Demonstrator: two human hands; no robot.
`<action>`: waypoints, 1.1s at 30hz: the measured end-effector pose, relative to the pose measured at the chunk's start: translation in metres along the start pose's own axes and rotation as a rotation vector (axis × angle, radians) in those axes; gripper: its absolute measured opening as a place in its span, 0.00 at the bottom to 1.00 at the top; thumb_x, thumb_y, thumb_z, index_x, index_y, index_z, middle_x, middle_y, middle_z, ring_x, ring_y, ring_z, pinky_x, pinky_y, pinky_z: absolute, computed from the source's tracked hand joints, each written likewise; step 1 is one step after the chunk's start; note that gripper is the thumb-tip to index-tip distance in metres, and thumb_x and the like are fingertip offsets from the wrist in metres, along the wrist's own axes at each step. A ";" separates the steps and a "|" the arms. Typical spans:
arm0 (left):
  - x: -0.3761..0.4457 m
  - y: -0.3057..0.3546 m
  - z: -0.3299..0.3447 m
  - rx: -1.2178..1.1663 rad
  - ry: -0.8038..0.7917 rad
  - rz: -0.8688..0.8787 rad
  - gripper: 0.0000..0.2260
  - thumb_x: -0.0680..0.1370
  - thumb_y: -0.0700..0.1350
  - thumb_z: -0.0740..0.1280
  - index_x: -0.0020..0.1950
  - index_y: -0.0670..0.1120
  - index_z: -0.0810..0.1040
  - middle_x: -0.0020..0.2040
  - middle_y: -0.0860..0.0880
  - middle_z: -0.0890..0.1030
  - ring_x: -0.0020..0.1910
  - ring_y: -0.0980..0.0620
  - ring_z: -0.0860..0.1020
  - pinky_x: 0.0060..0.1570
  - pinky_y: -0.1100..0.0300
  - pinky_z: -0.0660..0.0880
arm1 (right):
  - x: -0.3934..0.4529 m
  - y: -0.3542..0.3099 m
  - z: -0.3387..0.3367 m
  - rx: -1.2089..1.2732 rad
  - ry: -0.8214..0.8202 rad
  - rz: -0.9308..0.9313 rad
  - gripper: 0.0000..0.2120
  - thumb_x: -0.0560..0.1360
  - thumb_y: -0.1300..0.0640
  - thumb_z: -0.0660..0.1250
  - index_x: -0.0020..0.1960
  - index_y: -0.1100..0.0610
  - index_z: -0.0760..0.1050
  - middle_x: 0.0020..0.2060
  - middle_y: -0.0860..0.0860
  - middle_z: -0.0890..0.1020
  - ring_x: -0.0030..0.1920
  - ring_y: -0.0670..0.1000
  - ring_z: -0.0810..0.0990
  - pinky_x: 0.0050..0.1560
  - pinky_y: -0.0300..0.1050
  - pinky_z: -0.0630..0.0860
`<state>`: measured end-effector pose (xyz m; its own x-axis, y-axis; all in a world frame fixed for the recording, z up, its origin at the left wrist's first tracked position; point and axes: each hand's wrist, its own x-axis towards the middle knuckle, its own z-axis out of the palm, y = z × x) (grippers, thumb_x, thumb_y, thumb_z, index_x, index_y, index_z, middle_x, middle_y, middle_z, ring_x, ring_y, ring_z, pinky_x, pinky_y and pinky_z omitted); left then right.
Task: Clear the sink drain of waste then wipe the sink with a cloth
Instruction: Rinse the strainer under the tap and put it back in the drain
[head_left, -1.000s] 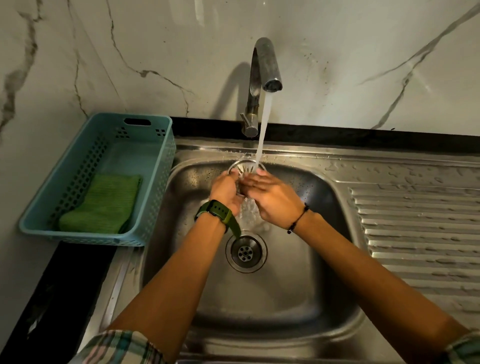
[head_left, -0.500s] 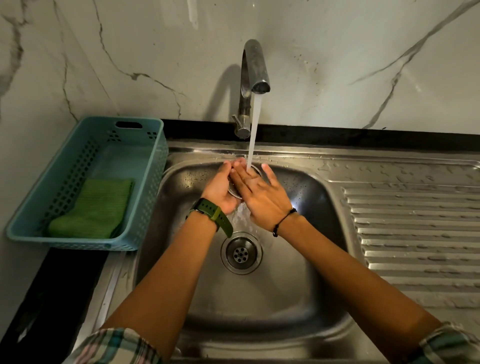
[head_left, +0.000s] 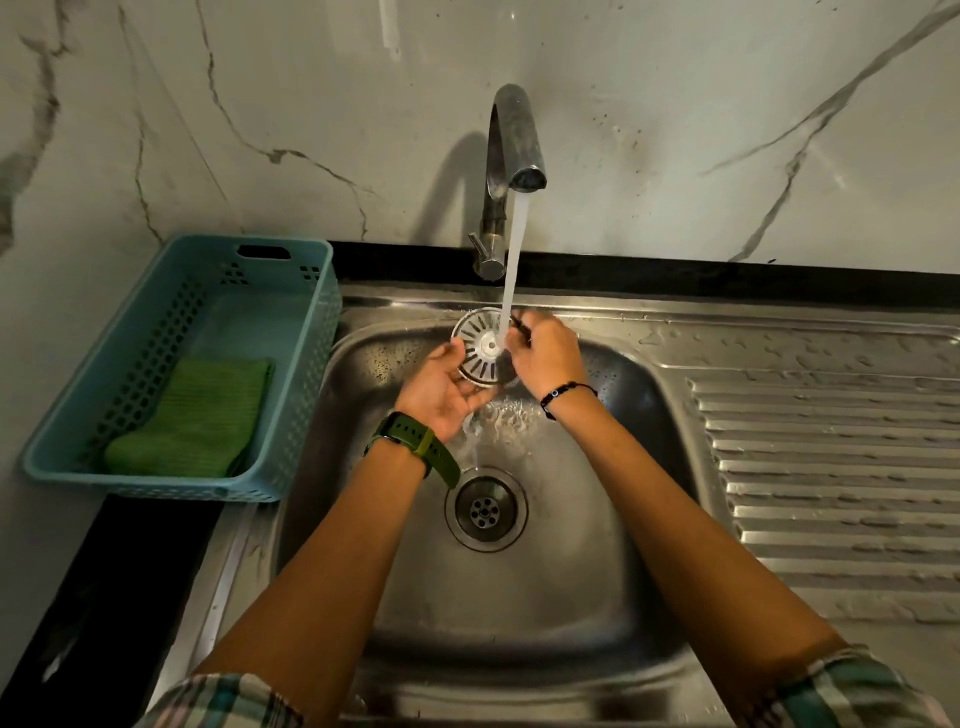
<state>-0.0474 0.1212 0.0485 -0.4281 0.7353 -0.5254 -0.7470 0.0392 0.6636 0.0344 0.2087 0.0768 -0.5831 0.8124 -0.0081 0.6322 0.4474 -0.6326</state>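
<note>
At the left of the frame a basket is set on the counter, and a folded green cloth is lying in its near end, untouched. In the centre, the left hand is turned palm up with relaxed fingers, and the lower left rim of the strainer is supported on the fingertips. The strainer is held tilted under the stream from the tap, above the far end of the sink. The right rim is gripped by the right hand, fingers curled over it. Lower centre, the drain is left open, with no waste seen in it. The step in hand is judged to be the rinsing of the strainer, late in the drain-clearing stage. Next, the strainer is to be seated in the drain, the tap closed, and the cloth fetched from the basket for wiping. At the right, the ribbed drainboard is wetted with droplets.
</note>
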 end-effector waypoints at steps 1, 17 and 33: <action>0.000 0.001 -0.001 0.006 0.042 -0.006 0.12 0.79 0.43 0.58 0.62 0.42 0.71 0.56 0.42 0.79 0.48 0.47 0.80 0.44 0.53 0.78 | 0.001 -0.002 0.000 -0.087 0.013 -0.027 0.12 0.77 0.62 0.61 0.59 0.62 0.75 0.56 0.60 0.77 0.59 0.58 0.74 0.62 0.47 0.73; -0.009 -0.002 0.007 0.063 0.107 -0.016 0.14 0.81 0.39 0.54 0.64 0.39 0.70 0.57 0.39 0.79 0.53 0.44 0.79 0.47 0.54 0.79 | -0.007 -0.020 -0.009 0.191 -0.319 -0.082 0.13 0.78 0.61 0.59 0.60 0.59 0.76 0.60 0.56 0.78 0.61 0.53 0.76 0.62 0.41 0.70; -0.013 -0.005 0.012 0.073 0.316 0.183 0.10 0.79 0.36 0.56 0.45 0.44 0.75 0.41 0.45 0.80 0.41 0.49 0.80 0.39 0.59 0.78 | 0.015 0.000 0.013 0.461 -0.114 0.362 0.15 0.79 0.61 0.54 0.45 0.64 0.78 0.50 0.63 0.81 0.49 0.61 0.79 0.56 0.57 0.77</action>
<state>-0.0322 0.1194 0.0588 -0.6957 0.4901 -0.5252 -0.6102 -0.0174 0.7921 0.0183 0.2160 0.0666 -0.4390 0.8262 -0.3532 0.5293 -0.0798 -0.8447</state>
